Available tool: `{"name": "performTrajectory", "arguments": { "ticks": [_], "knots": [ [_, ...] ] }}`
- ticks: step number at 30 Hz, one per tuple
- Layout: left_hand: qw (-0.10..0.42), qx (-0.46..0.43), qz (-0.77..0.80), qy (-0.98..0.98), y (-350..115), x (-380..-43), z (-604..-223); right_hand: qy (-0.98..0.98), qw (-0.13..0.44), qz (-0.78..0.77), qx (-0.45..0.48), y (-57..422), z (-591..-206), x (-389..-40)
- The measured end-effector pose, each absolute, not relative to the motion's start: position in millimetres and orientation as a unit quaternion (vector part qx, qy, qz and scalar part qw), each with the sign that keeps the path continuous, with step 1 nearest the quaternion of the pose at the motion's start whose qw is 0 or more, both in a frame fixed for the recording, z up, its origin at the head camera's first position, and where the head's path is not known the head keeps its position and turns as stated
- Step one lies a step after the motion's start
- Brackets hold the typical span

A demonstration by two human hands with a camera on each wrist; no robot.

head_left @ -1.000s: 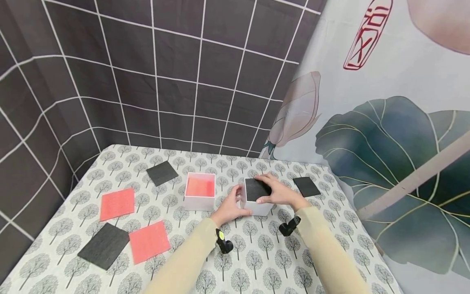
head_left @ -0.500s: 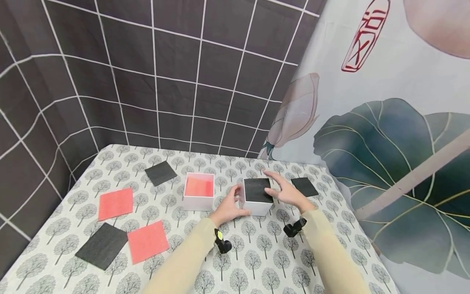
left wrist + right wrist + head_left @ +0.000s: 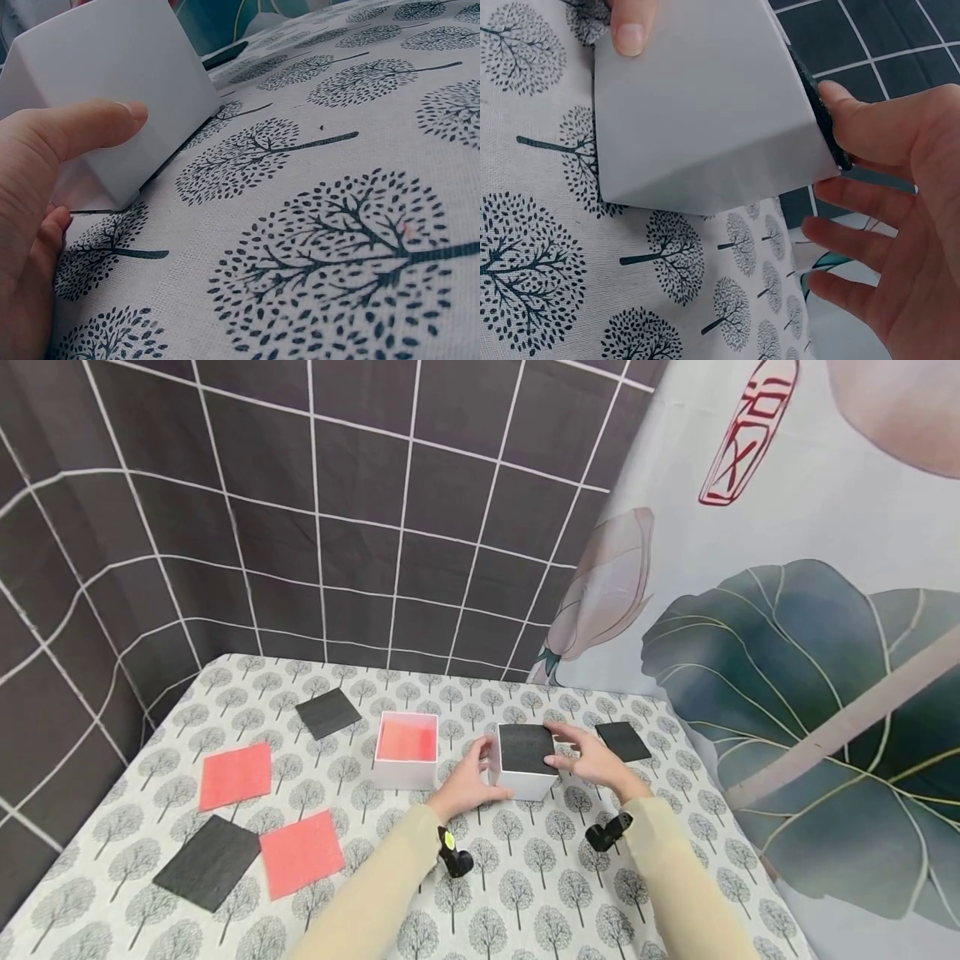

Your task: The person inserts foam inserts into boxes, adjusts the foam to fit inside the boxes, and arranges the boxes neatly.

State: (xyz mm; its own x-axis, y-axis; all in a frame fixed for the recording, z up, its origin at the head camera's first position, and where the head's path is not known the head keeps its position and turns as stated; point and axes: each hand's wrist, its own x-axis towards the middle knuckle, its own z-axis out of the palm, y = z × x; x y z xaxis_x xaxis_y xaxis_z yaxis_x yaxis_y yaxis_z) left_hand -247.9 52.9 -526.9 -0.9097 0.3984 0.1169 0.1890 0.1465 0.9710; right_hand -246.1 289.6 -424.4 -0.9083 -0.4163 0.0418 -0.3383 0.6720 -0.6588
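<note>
A white box (image 3: 525, 787) stands on the patterned tablecloth, with a black cloth-like square (image 3: 525, 747) lying over its top opening. My left hand (image 3: 467, 785) holds the box from the left, its thumb (image 3: 124, 120) on the front wall and the fingers round the side, partly hidden. At the right rim is my right hand (image 3: 592, 760); in the right wrist view its thumb (image 3: 836, 97) touches the black square's edge while the other fingers (image 3: 855, 240) are loosely extended beside the box. Left of these stands a second white box (image 3: 406, 775) with a coral square (image 3: 405, 742) inside.
Flat on the left side lie two coral squares (image 3: 236, 776) and a black square (image 3: 208, 862). Another black square (image 3: 327, 713) is behind them; one more black square (image 3: 623, 741) lies right of the right hand. A dark gridded curtain (image 3: 360, 527) hangs at the table's back edge.
My right hand has drawn back rightward off the black square, then come down to its right edge. The square now covers the box top more evenly. My left hand stays on the box.
</note>
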Motion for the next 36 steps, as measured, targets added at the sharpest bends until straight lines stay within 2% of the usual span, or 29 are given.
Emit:
{"name": "performTrajectory", "arguments": {
  "ticks": [12,27,32,36],
  "knots": [
    [0.084,0.202,0.627,0.748,54,-248,-527,0.929,0.06,-0.274,-0.24,285,-416,-249],
    [0.082,0.197,0.624,0.752,54,-244,-525,0.953,0.098,-0.19,-0.216,271,-414,-253],
    [0.075,0.202,0.625,0.75,54,-246,-525,0.962,0.079,-0.168,-0.201,264,-416,-251],
    [0.079,0.2,0.619,0.755,54,-246,-526,0.964,0.036,-0.154,-0.215,254,-416,-251]
  ]
}}
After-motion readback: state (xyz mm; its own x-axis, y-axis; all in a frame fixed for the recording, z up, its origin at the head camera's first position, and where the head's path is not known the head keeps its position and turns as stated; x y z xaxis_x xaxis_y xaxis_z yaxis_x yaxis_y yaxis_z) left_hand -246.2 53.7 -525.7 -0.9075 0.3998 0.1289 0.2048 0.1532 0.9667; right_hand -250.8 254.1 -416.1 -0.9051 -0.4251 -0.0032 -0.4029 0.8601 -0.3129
